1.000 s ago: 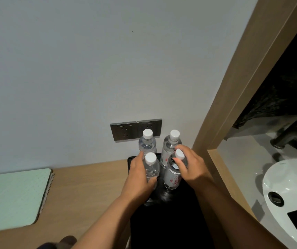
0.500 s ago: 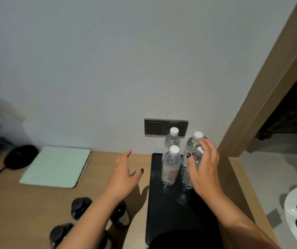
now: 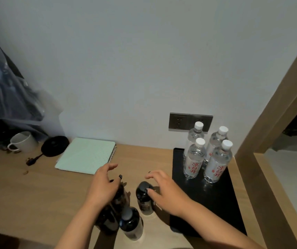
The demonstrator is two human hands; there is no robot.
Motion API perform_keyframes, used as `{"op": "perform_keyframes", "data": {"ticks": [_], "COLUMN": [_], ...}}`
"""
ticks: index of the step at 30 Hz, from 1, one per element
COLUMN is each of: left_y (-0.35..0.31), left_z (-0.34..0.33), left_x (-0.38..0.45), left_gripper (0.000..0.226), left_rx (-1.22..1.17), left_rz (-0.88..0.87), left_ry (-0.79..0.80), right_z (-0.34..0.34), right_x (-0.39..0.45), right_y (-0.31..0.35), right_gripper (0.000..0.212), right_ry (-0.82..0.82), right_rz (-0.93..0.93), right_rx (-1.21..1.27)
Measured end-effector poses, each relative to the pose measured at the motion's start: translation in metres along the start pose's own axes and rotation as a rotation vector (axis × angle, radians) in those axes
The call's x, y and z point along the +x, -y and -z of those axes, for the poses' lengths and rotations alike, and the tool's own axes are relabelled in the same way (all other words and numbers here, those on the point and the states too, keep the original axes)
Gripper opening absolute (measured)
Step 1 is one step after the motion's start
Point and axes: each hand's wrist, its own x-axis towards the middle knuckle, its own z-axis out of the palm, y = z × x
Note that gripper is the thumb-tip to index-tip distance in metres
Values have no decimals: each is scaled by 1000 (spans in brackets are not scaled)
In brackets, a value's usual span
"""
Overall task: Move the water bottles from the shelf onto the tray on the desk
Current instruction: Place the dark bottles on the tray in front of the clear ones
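Several clear water bottles with white caps and red lettering stand upright at the far end of the black tray [image 3: 216, 203] on the desk; the front pair are the front-left bottle [image 3: 194, 160] and the front-right bottle [image 3: 217, 164]. Neither hand touches them. My left hand [image 3: 104, 186] hovers with spread fingers over a group of dark bottles [image 3: 131, 225] left of the tray. My right hand [image 3: 163, 191] is relaxed beside the tray's left edge, its thumb at the cap of one dark bottle [image 3: 143, 190]. No shelf is in view.
A pale green notebook [image 3: 86, 155] lies at the back of the desk, with a black round lid [image 3: 54, 146] and a white mug [image 3: 22, 142] to its left. A wall socket [image 3: 180, 122] sits behind the tray. A wooden frame [image 3: 269, 123] bounds the right.
Both hands have let go of the water bottles on the tray and moved left and toward me, over the dark bottles. The view has swung left.
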Motion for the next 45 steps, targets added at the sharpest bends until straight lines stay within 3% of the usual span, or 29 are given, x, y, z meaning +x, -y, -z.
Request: {"op": "perform_keyframes", "data": {"ticks": [7, 11, 15, 19, 23, 27, 29, 33, 36, 40, 43, 45], "left_y": [41, 59, 68, 68, 48, 7, -13, -46, -63, -77, -85, -86], "left_z": [20, 16, 11, 18, 43, 74, 84, 89, 77, 49, 22, 5], "left_x": [24, 36, 44, 56, 67, 69, 66, 49, 36, 23, 17, 17], "left_gripper": [51, 39, 20, 13, 16, 12, 13, 35, 27, 23, 37, 45], "left_rx": [-18, -2, -36, -145, -279, -448, -564, -697, -718, -606, -478, -377], "left_rz": [-15, -91, -211, -180, -219, -303, -300, -293, -297, -327, -311, -326], "left_ry": [359, 561, 576, 437, 303, 286, 341, 501, 581, 706, 869, 886], "right_z": [-43, -58, -64, -66, -65, -61, -57, -41, -29, -20, -23, -26], "right_x": [19, 19, 13, 3, -4, 4, 9, 7, -4, -29, -51, -62], "right_y": [20, 27, 38, 55, 74, 96, 105, 114, 105, 78, 42, 12], "right_gripper": [39, 40, 44, 56, 57, 58, 62, 73, 75, 62, 56, 53], "right_ry": [-120, -224, -358, -523, -636, -635, -623, -649, -639, -653, -724, -747], "right_rz": [-225, -342, -440, -478, -417, -334, -282, -254, -280, -361, -465, -553], "right_rx": [78, 75, 111, 169, 185, 204, 213, 193, 136, 236, 397, 477]}}
